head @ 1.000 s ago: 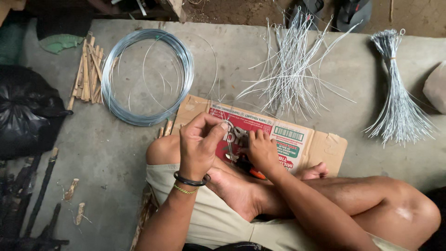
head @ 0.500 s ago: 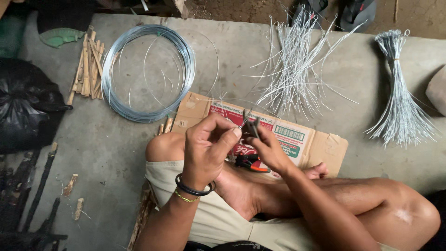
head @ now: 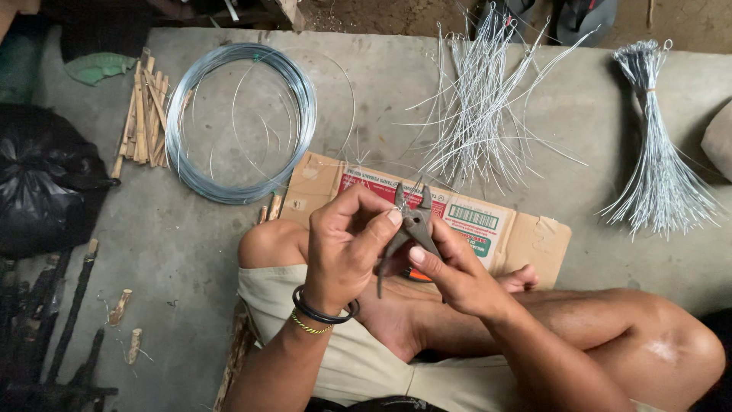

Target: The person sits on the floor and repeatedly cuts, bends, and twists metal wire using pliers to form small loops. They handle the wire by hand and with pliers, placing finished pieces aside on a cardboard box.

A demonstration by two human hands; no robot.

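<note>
I sit cross-legged on a concrete floor over a flattened cardboard box (head: 526,233). My right hand (head: 457,275) grips a pair of dark pliers (head: 412,221), jaws pointing up and slightly apart. My left hand (head: 347,248) pinches a thin piece of wire at the pliers' jaws with thumb and forefinger. The wire piece is too thin to make out fully. Black and yellow bands circle my left wrist.
A large coil of silver wire (head: 240,122) lies at the upper left, beside a bundle of wooden sticks (head: 143,118). Loose cut wires (head: 480,107) are spread ahead, and a tied wire bundle (head: 659,152) lies at the right. A black bag (head: 42,179) sits left.
Both hands have risen off the cardboard and come closer to the camera. The pliers now stand upright between them, with my left fingers at the jaws.
</note>
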